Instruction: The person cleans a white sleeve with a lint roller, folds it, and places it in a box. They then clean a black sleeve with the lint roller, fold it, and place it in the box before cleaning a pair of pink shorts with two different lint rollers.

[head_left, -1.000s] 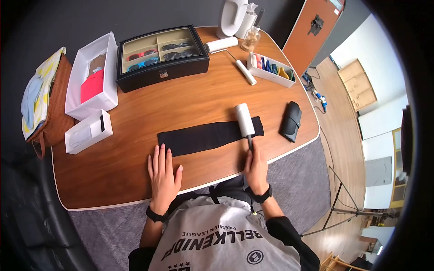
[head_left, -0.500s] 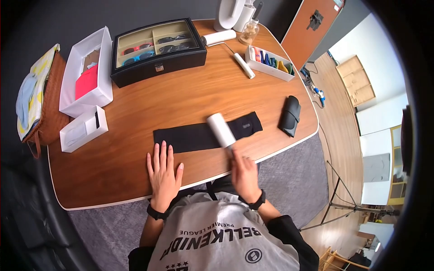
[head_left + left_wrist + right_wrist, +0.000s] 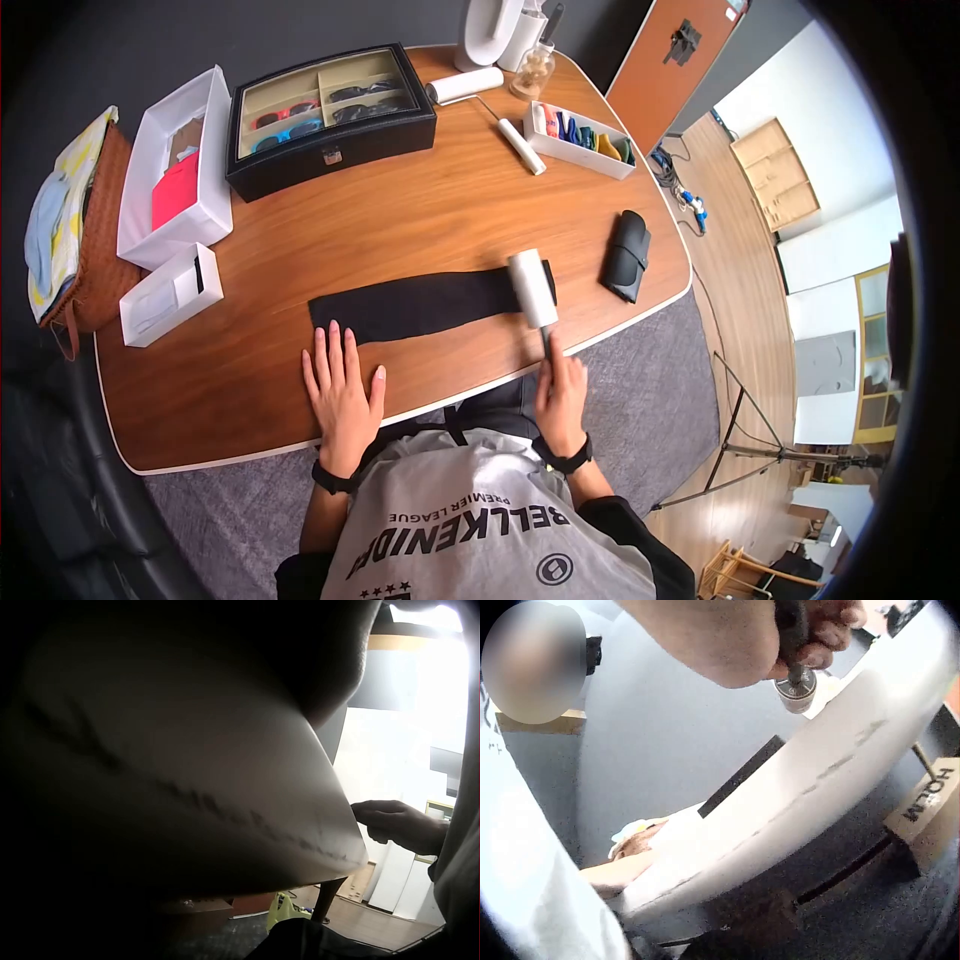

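A long strip of black fabric [image 3: 420, 305] lies flat near the front of the wooden table. My right hand [image 3: 562, 400] grips the dark handle of a lint roller, its index finger stretched along the handle. The white roll [image 3: 532, 285] lies across the fabric close to its right end. In the right wrist view the curled fingers [image 3: 829, 641] wrap the handle, with the end of the roll [image 3: 795, 694] beyond them. My left hand [image 3: 343, 395] rests flat on the table with fingers straight, fingertips at the fabric's lower left corner.
A black glasses case [image 3: 627, 256] lies to the right. Behind stand a display box of sunglasses [image 3: 332, 157], a long white box [image 3: 135, 215], a small white box [image 3: 207, 298] and a box of rolled colourful cloths [image 3: 585, 158]. Another white roller [image 3: 520, 147] lies there; a basket [image 3: 105, 235] is far left.
The lint roller slid left to the middle of the fabric, then back right towards its right end. My left hand stays flat at the left end. The head view shifts slightly.
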The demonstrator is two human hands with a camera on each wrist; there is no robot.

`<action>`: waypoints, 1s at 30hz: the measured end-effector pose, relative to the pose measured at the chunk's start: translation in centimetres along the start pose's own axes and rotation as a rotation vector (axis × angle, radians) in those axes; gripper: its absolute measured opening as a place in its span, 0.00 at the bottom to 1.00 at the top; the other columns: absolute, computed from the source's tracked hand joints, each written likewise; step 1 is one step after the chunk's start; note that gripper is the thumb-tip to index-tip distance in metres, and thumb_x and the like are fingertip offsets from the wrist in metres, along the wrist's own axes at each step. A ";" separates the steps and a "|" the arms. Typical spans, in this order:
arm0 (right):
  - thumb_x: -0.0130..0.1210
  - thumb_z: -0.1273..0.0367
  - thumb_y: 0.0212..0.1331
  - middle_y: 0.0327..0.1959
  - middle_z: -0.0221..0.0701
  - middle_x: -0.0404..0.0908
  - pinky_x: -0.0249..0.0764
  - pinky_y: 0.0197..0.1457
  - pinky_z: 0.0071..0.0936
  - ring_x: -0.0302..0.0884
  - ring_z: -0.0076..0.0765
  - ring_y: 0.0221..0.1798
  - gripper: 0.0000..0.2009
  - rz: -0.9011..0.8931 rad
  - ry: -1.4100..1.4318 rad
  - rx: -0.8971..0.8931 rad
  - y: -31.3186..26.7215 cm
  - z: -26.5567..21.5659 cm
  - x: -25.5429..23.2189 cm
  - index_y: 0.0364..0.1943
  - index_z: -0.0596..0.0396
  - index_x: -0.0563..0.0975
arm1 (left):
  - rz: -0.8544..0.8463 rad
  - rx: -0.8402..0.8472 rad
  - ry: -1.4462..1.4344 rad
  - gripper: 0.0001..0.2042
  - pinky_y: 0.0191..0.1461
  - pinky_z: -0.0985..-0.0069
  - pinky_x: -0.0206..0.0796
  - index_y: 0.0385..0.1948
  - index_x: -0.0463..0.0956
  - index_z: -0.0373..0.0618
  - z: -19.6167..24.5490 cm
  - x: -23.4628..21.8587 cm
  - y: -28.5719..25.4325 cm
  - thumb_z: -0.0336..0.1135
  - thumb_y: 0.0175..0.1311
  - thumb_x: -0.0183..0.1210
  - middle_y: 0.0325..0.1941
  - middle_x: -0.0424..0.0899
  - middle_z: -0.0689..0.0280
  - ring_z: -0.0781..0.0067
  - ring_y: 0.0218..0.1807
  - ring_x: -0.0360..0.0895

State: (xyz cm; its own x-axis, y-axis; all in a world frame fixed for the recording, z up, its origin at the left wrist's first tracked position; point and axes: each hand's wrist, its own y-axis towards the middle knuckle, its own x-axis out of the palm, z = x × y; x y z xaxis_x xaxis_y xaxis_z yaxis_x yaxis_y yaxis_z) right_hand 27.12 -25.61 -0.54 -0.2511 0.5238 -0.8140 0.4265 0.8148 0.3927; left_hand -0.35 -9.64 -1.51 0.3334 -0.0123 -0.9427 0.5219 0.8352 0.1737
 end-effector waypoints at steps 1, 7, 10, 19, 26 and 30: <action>0.56 0.80 0.64 0.35 0.40 0.77 0.67 0.46 0.43 0.72 0.48 0.38 0.30 -0.056 -0.011 -0.009 -0.6 -0.5 0.1 0.73 0.64 0.70 | 0.005 -0.012 0.013 0.33 0.86 0.44 0.37 0.76 0.61 0.33 0.0 0.0 -0.1 0.45 0.77 0.53 0.85 0.56 0.49 0.45 0.86 0.48; 0.57 0.79 0.63 0.34 0.40 0.78 0.68 0.46 0.43 0.73 0.49 0.38 0.30 -0.069 -0.063 0.010 -0.2 0.5 -0.1 0.73 0.60 0.70 | -0.008 -0.031 0.028 0.33 0.86 0.44 0.37 0.77 0.60 0.34 -0.5 -0.1 -0.6 0.45 0.77 0.53 0.85 0.56 0.50 0.46 0.86 0.48; 0.56 0.78 0.64 0.33 0.42 0.78 0.68 0.46 0.43 0.74 0.50 0.38 0.30 -0.077 -0.123 0.054 1.4 1.8 -0.3 0.73 0.60 0.71 | -0.016 -0.026 0.027 0.32 0.86 0.44 0.37 0.77 0.60 0.34 -0.6 -0.3 -0.7 0.46 0.78 0.52 0.85 0.56 0.50 0.46 0.86 0.48; 0.55 0.78 0.65 0.31 0.44 0.79 0.69 0.45 0.45 0.74 0.52 0.36 0.28 -0.032 -0.142 -0.027 4.8 3.5 1.6 0.72 0.61 0.72 | -0.001 -0.033 0.032 0.32 0.86 0.44 0.37 0.76 0.60 0.34 -0.6 -0.3 -0.7 0.46 0.78 0.52 0.85 0.56 0.50 0.45 0.86 0.49; 0.54 0.78 0.68 0.35 0.47 0.80 0.71 0.45 0.46 0.74 0.54 0.37 0.23 0.028 -0.044 -0.013 5.2 1.6 2.5 0.68 0.61 0.76 | 0.049 -0.067 -0.024 0.31 0.86 0.45 0.39 0.75 0.62 0.31 -1.0 -0.2 -1.5 0.45 0.78 0.52 0.84 0.56 0.46 0.44 0.85 0.51; 0.57 0.76 0.67 0.37 0.47 0.78 0.68 0.48 0.47 0.72 0.55 0.41 0.20 0.014 0.134 -0.089 3.3 -2.3 4.6 0.62 0.65 0.75 | 0.059 -0.077 -0.029 0.32 0.86 0.45 0.40 0.75 0.61 0.30 -0.9 -0.3 -1.7 0.44 0.77 0.53 0.84 0.57 0.45 0.44 0.85 0.51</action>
State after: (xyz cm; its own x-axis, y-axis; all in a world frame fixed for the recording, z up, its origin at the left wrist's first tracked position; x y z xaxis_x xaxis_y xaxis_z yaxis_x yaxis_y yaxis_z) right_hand 25.37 -19.89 -2.02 -0.3623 0.5589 -0.7459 0.3536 0.8229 0.4448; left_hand -2.09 -10.57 -1.82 0.3852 0.0227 -0.9225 0.4392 0.8747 0.2049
